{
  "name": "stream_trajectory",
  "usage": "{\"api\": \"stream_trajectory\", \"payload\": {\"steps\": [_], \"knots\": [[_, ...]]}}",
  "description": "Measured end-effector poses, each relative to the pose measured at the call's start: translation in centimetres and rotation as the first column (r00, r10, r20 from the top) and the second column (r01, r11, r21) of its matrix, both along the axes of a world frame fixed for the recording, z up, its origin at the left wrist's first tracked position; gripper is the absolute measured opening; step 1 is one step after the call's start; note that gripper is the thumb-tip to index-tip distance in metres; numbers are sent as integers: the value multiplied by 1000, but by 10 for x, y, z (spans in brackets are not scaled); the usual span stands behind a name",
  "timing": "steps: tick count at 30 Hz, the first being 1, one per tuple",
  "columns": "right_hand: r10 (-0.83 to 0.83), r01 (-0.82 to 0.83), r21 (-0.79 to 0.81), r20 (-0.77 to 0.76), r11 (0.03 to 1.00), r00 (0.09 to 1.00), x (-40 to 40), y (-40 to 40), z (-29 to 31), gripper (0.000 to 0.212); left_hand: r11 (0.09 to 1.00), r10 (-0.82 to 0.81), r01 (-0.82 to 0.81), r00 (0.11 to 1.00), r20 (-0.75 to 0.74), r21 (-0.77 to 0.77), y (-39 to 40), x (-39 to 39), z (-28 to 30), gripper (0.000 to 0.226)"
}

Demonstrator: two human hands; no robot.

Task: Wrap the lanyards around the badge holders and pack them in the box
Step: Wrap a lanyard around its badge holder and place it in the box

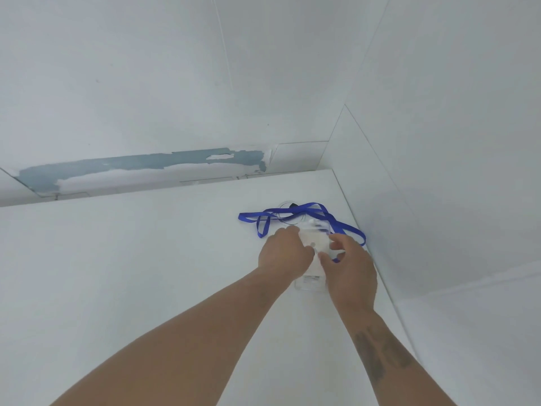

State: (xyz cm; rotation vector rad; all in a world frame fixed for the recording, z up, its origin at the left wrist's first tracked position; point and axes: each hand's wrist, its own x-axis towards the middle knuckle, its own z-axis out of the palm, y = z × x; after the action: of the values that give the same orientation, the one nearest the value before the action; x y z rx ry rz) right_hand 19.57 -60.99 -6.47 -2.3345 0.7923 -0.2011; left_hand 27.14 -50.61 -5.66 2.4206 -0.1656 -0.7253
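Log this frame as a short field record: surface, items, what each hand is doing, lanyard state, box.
surface: white table, in a corner between white walls
items: clear badge holder; blue lanyard; round cable grommet under the lanyard
left hand: fingers curled on the holder's left edge
right hand: fingers pinching the holder's right side
lanyard state: loose, spread on the table beyond the holder, not yet wrapped
box: not in view
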Motion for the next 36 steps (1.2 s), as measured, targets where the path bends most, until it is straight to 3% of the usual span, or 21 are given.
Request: {"api": "stream_trajectory", "payload": {"steps": [2, 4, 9, 12, 16, 18, 20, 25, 27, 31, 36], "knots": [[-67, 62, 103, 44, 993, 997, 3, -2, 6, 21, 999, 37, -37, 999, 9, -40, -1, 0, 2, 55], [-161, 123, 309, 103, 943, 982, 6, -6, 12, 16, 993, 82, -82, 997, 0, -85, 1, 0, 7, 54], [-378, 168, 698, 157, 696, 913, 5, -5, 36, 19, 941, 191, -216, 975, -116, -262, 14, 4, 30, 41], [-435, 125, 833, 148, 539, 888, 2, 7, 56, 22, 789, 279, -414, 900, -335, -455, 31, 2, 54, 30], [-449, 28, 909, 179, 416, 875, -2, 28, 84, 26, 522, 179, -589, 783, -596, -617, 55, 3, 85, 21], [-444, -22, 907, 227, 421, 867, -4, 37, 104, 26, 449, 107, -609, 763, -637, -654, 64, 3, 106, 21], [-420, -60, 885, 278, 462, 864, -7, 44, 122, 24, 443, 74, -579, 784, -616, -685, 70, 3, 124, 24], [-374, -90, 793, 379, 602, 846, -22, 49, 167, 9, 496, 120, -446, 885, -450, -745, 100, 0, 181, 16], [-350, -81, 735, 413, 673, 841, -25, 49, 177, 15, 532, 134, -392, 914, -383, -751, 115, -4, 198, 14], [-67, -198, 466, 493, 862, 868, -26, 66, 196, 30, 587, 174, -326, 945, -278, -741, 151, -18, 225, 15], [147, -323, 382, 424, 866, 894, -28, 107, 223, 37, 589, 253, -318, 946, -204, -743, 201, -41, 258, 14]]}}
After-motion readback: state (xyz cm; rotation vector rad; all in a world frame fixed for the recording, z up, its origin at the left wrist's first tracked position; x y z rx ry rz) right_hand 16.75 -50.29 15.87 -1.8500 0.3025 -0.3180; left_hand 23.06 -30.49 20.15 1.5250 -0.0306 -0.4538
